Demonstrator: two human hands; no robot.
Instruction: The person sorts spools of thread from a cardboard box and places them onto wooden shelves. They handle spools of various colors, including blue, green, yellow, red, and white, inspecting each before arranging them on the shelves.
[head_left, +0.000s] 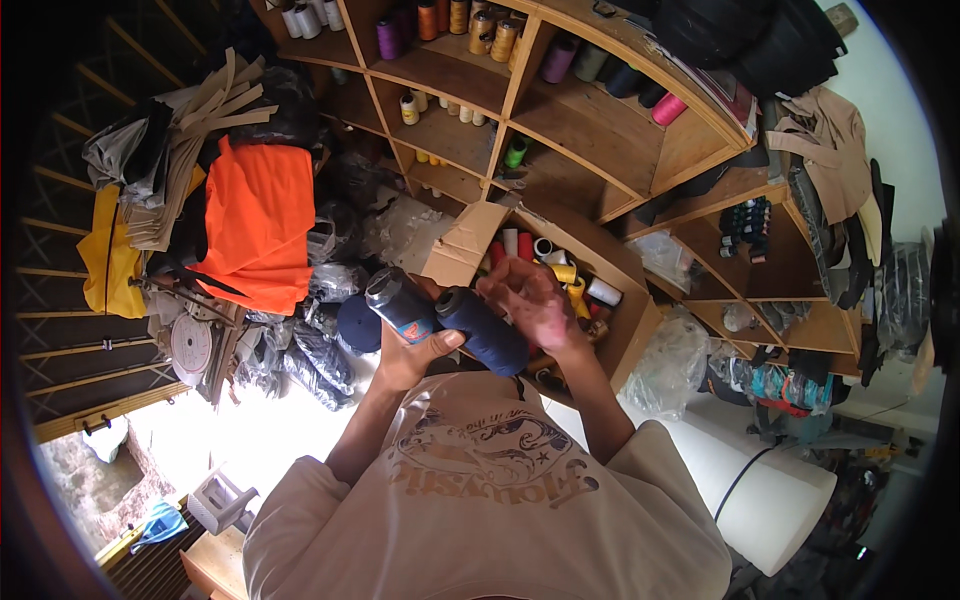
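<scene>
My left hand (405,358) is closed around two cones of thread, its thumb across the navy one. The plastic-wrapped dark grey cone (395,300) has a blue and red label and tilts up to the left. Beside it leans the navy thread cone (485,335). Another rounded navy thread cone (357,323) shows just left of my left hand; whether the hand touches it is unclear. My right hand (540,305) hovers over the box next to the navy cone, its fingers bent and blurred. Whether it pinches anything cannot be made out.
Below my hands an open cardboard box (632,335) holds several spools in red, yellow, white and black. Wooden shelves (580,150) with thread cones rise ahead. Orange cloth (262,225) and plastic bags crowd the left. A large white roll (770,500) lies at the right.
</scene>
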